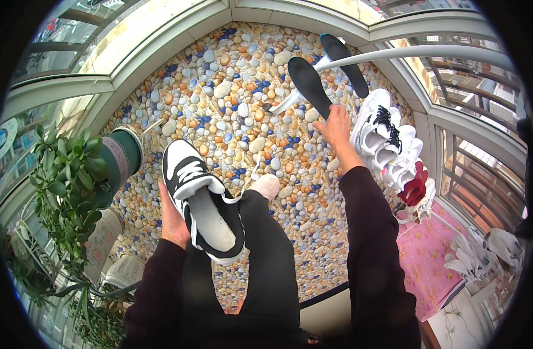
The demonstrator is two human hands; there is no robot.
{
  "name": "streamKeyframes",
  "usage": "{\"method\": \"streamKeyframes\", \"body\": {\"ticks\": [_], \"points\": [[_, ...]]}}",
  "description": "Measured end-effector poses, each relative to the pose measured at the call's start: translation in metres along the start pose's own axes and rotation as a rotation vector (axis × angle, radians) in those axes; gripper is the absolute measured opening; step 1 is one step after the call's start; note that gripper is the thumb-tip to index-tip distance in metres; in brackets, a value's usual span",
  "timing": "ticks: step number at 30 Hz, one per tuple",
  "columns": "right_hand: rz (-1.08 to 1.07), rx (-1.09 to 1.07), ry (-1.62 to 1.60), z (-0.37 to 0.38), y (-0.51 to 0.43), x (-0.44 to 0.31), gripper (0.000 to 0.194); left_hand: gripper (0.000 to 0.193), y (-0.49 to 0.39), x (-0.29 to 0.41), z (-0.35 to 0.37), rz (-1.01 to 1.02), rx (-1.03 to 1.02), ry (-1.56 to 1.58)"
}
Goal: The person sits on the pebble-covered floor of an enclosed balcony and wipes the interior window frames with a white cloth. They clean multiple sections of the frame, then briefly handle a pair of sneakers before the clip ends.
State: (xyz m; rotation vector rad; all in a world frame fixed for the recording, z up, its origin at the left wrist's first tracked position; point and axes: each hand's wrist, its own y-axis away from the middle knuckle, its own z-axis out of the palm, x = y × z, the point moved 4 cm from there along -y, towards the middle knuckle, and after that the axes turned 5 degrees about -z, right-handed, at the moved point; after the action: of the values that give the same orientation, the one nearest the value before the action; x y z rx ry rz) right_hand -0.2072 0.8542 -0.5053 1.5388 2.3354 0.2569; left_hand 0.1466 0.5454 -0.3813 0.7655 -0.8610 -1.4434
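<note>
My left hand (174,218) supports a black-and-white low-top sneaker (192,181) from its left side, above my lap. Its toe points away from me, and the opening faces up, showing a pale inner sole. One white lace trails off to the right. My right hand (338,128) has the heel end of a black shoe insole (308,83) between thumb and fingers, which hide that end. A second black insole (347,65), with a blue edge at one end, lies beyond a white tubular bar (419,52).
White sneakers with black laces (375,122) and several other shoes line the right side. A dark green pot (122,150) and a succulent plant (70,174) stand left. Pebble-patterned flooring (231,113) runs to the windowed walls. A pink patterned cover (428,261) lies at right.
</note>
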Motion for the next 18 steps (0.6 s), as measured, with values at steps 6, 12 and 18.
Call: {"method": "streamKeyframes", "body": {"ticks": [6,12,18], "points": [[-0.060,0.025,0.020,0.047,-0.051,0.002,0.072,0.091,-0.023,-0.017,-0.042,-0.053,0.090,0.085],[-0.045,0.090,0.069,0.048,-0.055,0.003,0.051,0.088,-0.022,-0.016,-0.029,-0.080,0.036,0.087],[0.027,0.003,-0.435,-0.041,0.024,-0.038,0.048,0.082,0.012,-0.002,0.023,-0.073,0.085,0.080]]}}
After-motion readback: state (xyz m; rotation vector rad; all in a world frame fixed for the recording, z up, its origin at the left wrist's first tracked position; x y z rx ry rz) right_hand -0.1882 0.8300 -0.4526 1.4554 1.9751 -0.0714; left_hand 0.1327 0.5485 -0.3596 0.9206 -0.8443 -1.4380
